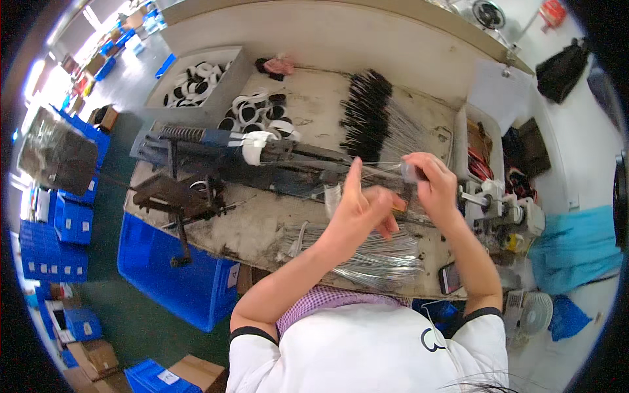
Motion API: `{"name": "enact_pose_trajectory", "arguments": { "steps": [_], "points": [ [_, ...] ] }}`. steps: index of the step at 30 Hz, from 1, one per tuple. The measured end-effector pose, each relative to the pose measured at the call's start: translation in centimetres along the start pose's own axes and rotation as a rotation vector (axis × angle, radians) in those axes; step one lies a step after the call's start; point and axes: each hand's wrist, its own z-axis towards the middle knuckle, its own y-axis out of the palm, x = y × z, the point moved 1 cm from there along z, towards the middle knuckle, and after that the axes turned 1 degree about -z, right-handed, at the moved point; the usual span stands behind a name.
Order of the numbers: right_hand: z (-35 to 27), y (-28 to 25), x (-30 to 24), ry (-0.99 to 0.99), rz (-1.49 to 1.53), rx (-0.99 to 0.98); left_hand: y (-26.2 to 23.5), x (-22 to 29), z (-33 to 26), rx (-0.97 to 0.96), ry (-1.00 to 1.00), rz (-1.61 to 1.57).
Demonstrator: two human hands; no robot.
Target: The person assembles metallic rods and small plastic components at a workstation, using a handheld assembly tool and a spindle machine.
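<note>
My left hand point(363, 209) is over the dark metal fixture on the bench, open, its index finger stretched up and the others apart. My right hand point(436, 187) is closed at the fixture's right end. A blurred grey piece point(411, 172) shows at its fingertips; its kind is not clear. A thin straight wire point(314, 162) runs along the fixture point(226, 169) towards my right hand. At the fixture's left part sits a white ring-shaped piece point(254, 148). Below my hands lies a bundle of shiny metal wires point(383, 262).
Black-tipped thin rods point(365, 114) lie at the back of the bench. White and black rings are piled point(252, 111) beside a grey bin point(232, 65) of more rings. A phone point(450, 278) lies at the near right edge. A blue crate point(173, 268) stands below left.
</note>
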Motion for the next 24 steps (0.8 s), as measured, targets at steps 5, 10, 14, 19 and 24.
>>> {"name": "enact_pose_trajectory", "arguments": {
  "steps": [5,10,14,19,24],
  "points": [
    [0.5,-7.9,2.4,-0.22,-0.465,-0.26,0.0,-1.8,5.5,0.184,0.105,-0.139],
    [0.1,-11.6,5.0,0.02,-0.317,-0.579,-0.3,-3.5,6.3,0.271,-0.054,-0.07],
    [0.0,-9.9,4.0,0.137,-0.132,-0.349,-1.4,-2.7,4.2,0.245,0.046,-0.036],
    [-0.1,-1.3,0.3,-0.183,0.086,-0.392,-1.1,-4.1,3.6,0.296,0.139,-0.032],
    [0.6,1.9,-0.4,0.054,0.206,-0.384,-1.3,-4.2,0.8,0.283,0.013,0.035]
  ]
}}
